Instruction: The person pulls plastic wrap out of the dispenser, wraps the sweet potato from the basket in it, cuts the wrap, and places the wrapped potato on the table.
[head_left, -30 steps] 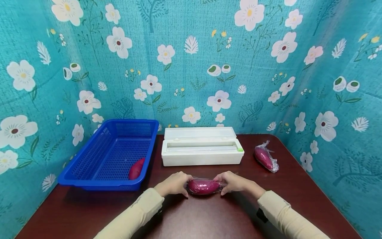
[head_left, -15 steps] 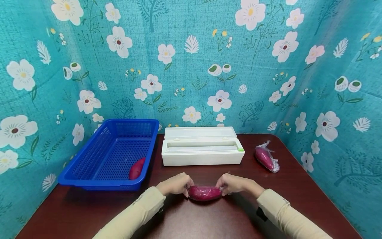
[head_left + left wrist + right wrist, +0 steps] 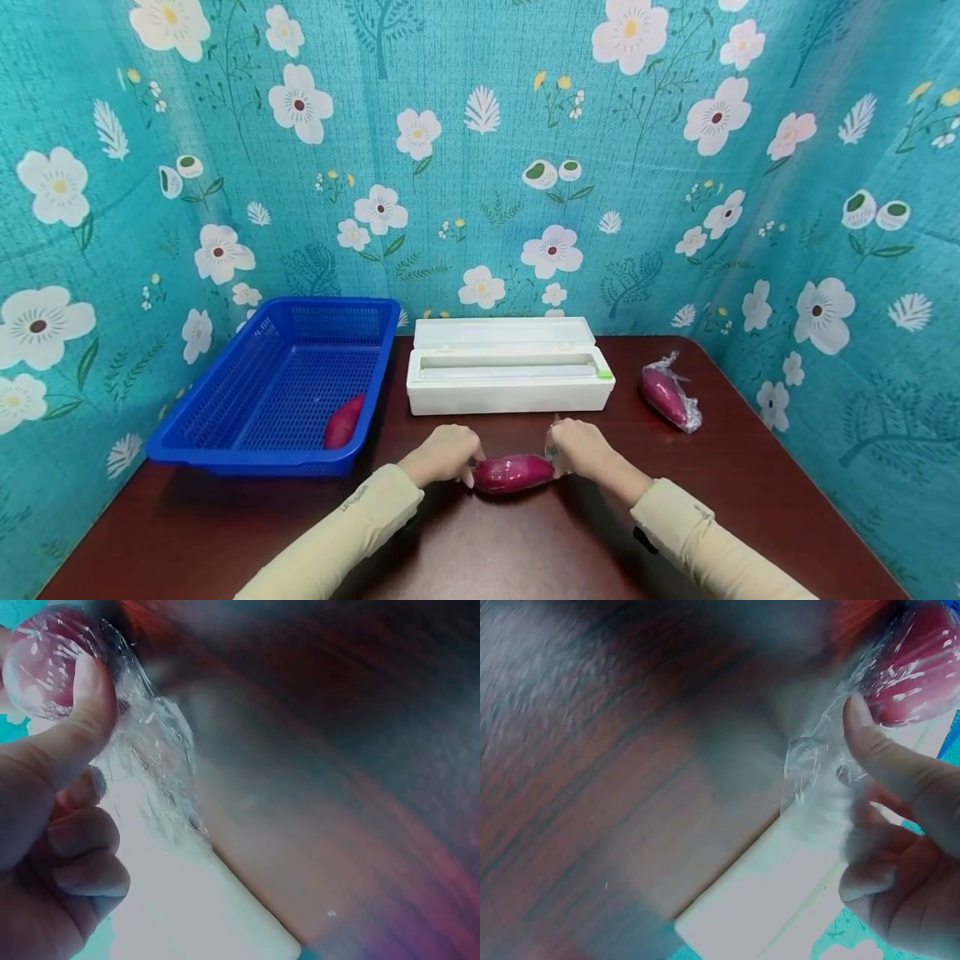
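A purple-red sweet potato wrapped in cling film lies crosswise between my two hands, over the middle of the table. My left hand pinches its left end, where a loose tail of cling film sticks out past the thumb. At the other end my right hand pinches the gathered film, and a clear flap shows beside the thumb in the right wrist view. The fingers below each thumb are curled.
Behind the hands stands a white cling film box, lid raised, roll inside. A blue basket at left holds an unwrapped sweet potato. Another wrapped sweet potato lies at right on the dark table. A flowered curtain surrounds it.
The wrapped sweet potato dipped toward me, then moved back slightly and now tilts, right end higher. My right hand has turned and risen, with film showing above it.
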`<state>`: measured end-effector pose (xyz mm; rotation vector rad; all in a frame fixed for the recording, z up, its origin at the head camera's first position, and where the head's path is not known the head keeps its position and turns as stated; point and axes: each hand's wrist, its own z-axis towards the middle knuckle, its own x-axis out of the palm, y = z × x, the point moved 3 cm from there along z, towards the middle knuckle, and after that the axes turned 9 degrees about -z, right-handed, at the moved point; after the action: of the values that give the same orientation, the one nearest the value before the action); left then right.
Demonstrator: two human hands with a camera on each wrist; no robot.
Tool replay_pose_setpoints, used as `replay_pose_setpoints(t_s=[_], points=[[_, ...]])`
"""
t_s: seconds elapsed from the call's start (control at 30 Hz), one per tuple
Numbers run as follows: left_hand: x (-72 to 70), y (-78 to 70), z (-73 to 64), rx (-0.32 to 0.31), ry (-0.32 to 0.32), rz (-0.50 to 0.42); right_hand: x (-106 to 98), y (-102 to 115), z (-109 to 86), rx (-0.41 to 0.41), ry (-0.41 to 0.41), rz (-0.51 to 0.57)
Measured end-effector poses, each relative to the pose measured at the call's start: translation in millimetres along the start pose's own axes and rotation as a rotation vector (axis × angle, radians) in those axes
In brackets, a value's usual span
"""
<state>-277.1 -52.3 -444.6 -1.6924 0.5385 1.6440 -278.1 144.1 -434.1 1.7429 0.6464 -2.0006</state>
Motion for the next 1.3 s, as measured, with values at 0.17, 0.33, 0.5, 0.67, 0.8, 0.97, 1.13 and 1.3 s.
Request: replay_pose_setpoints(t_s=[0.17,0.33,0.5,0.67,0.8,0.97,1.13,1.3], points=[[-0.7,-1.0,-0.9,-0.058,-0.024,-0.16,1.4,5.1,-0.1,0.074,-0.028,0.093],[-1.1,0.2,-0.5,-0.076,-0.07,-0.281,2.1,6.1,1.8,-0.042,-0.086,0.193],[-1.2,1.1,1.6,-0.082,-0.115,-0.353,4.5,-2.9,3.1,-0.012,-0.012,0.386],[-0.6,4.5,1.4,-0.159,-0.191,-0.529,11.5,-10.5,1.1,0.027,0.042,0.681],[4.4,11.6,0.6,-0.209,-0.233,-0.685,15.7,-9.8,-0.4,-0.036,0.162,1.014],[6.4,17.1,-1.3,-0.223,-0.214,-0.85,16.8,-11.1,-0.6,-0.209,0.305,1.055],[9.6,17.5,-4.8,-0.231,-0.178,-0.996,16.2,-15.7,-2.1,-0.239,0.373,1.063],[12.8,16.8,-6.6,-0.247,-0.171,-1.079,20.9,-16.4,-4.9,-0.166,0.375,1.145]])
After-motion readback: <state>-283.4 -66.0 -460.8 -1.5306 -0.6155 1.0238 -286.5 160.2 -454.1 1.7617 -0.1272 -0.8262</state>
